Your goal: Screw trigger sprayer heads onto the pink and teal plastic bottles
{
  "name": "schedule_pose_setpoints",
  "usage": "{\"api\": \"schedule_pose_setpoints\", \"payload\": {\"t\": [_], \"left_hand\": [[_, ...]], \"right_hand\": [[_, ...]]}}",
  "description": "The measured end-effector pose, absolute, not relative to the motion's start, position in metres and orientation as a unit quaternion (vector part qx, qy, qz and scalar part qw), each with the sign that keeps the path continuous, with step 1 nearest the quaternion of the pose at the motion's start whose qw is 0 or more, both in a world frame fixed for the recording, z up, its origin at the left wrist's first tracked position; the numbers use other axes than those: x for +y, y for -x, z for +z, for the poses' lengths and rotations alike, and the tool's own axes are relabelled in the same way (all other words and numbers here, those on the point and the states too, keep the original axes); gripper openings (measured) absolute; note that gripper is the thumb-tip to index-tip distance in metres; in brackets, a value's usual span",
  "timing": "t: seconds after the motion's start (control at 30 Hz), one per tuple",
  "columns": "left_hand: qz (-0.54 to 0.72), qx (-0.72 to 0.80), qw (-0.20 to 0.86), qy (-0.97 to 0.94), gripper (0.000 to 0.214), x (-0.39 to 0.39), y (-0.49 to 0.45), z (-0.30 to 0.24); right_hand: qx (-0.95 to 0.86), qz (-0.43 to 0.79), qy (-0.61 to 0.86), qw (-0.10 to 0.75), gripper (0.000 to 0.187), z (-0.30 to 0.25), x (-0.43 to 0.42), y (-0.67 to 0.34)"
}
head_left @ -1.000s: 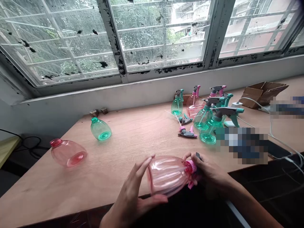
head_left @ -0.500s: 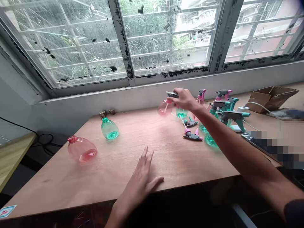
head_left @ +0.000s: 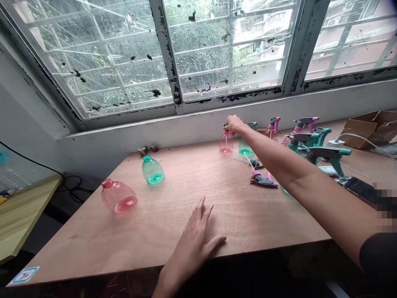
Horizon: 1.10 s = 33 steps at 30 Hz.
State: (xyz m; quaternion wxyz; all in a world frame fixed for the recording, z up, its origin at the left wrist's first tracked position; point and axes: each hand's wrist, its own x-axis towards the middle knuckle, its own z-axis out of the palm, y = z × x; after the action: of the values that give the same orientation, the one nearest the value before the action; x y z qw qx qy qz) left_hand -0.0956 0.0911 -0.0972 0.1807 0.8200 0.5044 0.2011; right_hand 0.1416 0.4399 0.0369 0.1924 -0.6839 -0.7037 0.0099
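Note:
My right hand [head_left: 235, 123] is closed around the sprayer head of a pink spray bottle [head_left: 226, 144], which stands upright at the back of the table near the wall. Just right of it is a green spray bottle [head_left: 245, 145], partly hidden by my forearm. My left hand [head_left: 198, 231] rests by the front edge of the table with its fingers spread, holding nothing. To its left stand an open-necked pink bottle [head_left: 118, 198] and an open-necked green bottle [head_left: 153, 170]. A loose grey and pink sprayer head [head_left: 263, 180] lies right of the middle, with a second, grey and green one [head_left: 257, 164] behind it.
Several assembled spray bottles [head_left: 305, 124] crowd the right side behind my forearm. Beyond them are a cardboard box [head_left: 361, 129], a white cable and a dark phone [head_left: 359, 188]. Two small brown pieces [head_left: 148, 150] lie at the back left. A window sits above the wall.
My right hand has carried the pink spray bottle back and stood it upright beside the green one. My left hand stays spread at the front edge. The view has shifted slightly left.

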Motion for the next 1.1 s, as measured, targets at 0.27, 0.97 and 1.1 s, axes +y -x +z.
{"api": "schedule_pose_setpoints", "payload": {"t": [0.27,0.97,1.1], "left_hand": [[0.249,0.514,0.2,-0.796,0.076,0.092,0.096,-0.103],[0.36,0.797,-0.069,-0.48,0.087,0.119,0.27,-0.02],[0.351,0.782,0.021,-0.514,0.073,0.114,0.27,-0.022]], "right_hand": [[-0.679,-0.06,0.695,0.229,0.042,0.048,0.406,-0.138],[-0.848,-0.023,0.49,0.203,0.04,-0.135,0.183,-0.232],[-0.872,0.025,0.446,0.201,0.042,-0.121,0.159,-0.214]]}}
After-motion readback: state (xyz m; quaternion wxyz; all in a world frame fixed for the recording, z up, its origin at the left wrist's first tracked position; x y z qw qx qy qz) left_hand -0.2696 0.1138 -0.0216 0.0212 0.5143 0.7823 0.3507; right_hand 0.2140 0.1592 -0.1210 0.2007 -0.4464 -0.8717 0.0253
